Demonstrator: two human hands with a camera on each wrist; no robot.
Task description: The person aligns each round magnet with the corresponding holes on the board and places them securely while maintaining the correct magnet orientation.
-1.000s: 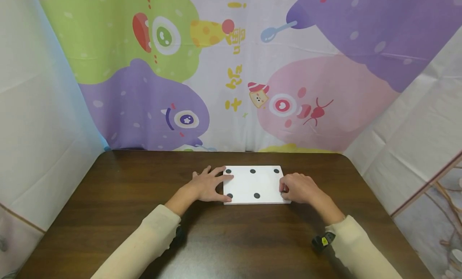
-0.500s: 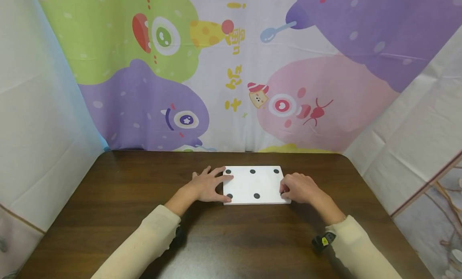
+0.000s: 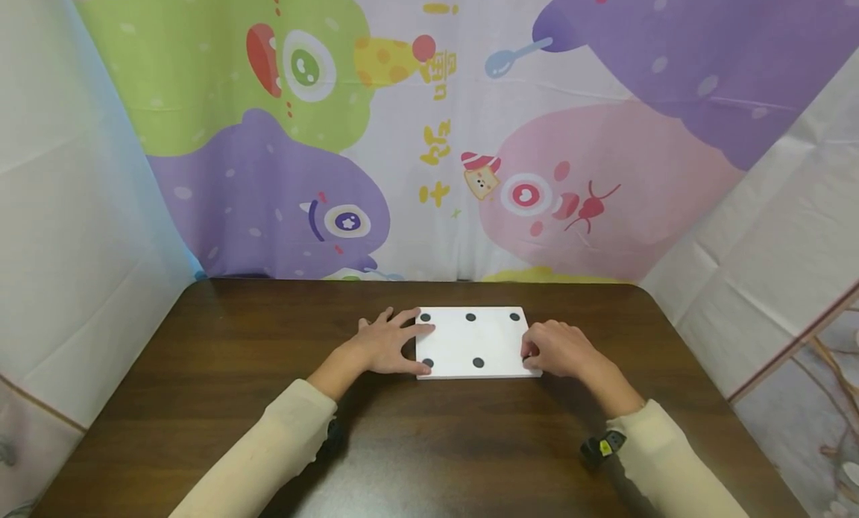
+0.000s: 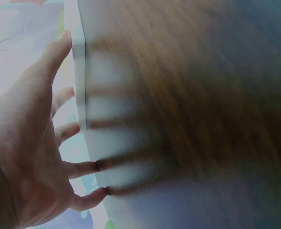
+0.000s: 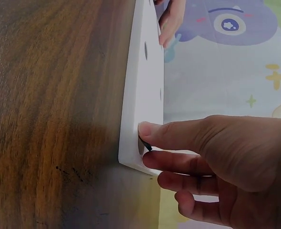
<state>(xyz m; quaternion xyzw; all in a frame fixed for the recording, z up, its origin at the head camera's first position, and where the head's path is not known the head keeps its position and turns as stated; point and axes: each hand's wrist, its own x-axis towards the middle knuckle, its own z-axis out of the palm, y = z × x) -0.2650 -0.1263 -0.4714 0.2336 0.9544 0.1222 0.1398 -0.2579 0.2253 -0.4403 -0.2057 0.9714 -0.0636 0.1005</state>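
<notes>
A white rectangular board [image 3: 451, 345] with black round spots lies flat on the table. My left hand [image 3: 384, 346] has its fingers spread over the board's left end, the thumb at the near left corner. The left wrist view shows the same hand [image 4: 28, 133] with two outer fingers resting on the table. At the near right corner my right hand [image 3: 562, 348] pinches a small thin black disc [image 5: 146, 145] between thumb and index finger. The disc stands tilted over a greyish round mark on the board, its edge raised. The other right fingers are curled loosely.
The brown wooden table [image 3: 429, 443] reaches back to a printed cartoon curtain [image 3: 429, 227]. White cloth panels [image 3: 80, 227] stand on both sides. A black wrist device [image 3: 602, 449] is strapped at the right sleeve.
Both hands and the board keep their places. The disc at the right fingertips shows darker now than one second ago, when a lighter glint showed there.
</notes>
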